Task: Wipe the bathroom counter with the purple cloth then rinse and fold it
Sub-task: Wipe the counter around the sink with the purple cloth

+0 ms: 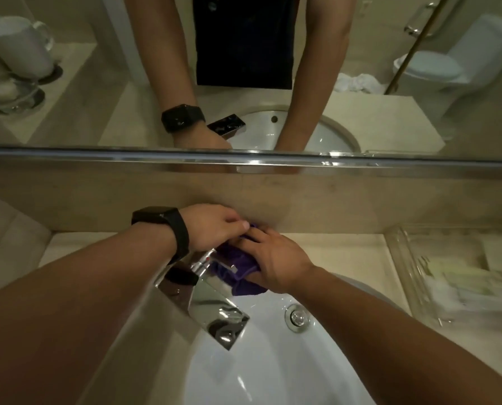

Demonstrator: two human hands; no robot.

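Note:
The purple cloth (238,268) is bunched on the beige counter (346,252) just behind the chrome faucet (212,302), close to the backsplash. My right hand (276,261) lies flat over the cloth and presses it down. My left hand (214,228), with a black watch on its wrist, reaches over the faucet and pinches the cloth's far edge with its fingertips. Most of the cloth is hidden under the two hands.
A white sink basin (273,369) with a chrome drain (298,317) lies below the faucet. A clear tray (413,276) with toiletries stands on the counter at the right. The mirror (98,83) above the backsplash reflects my arms, a jug and a toilet.

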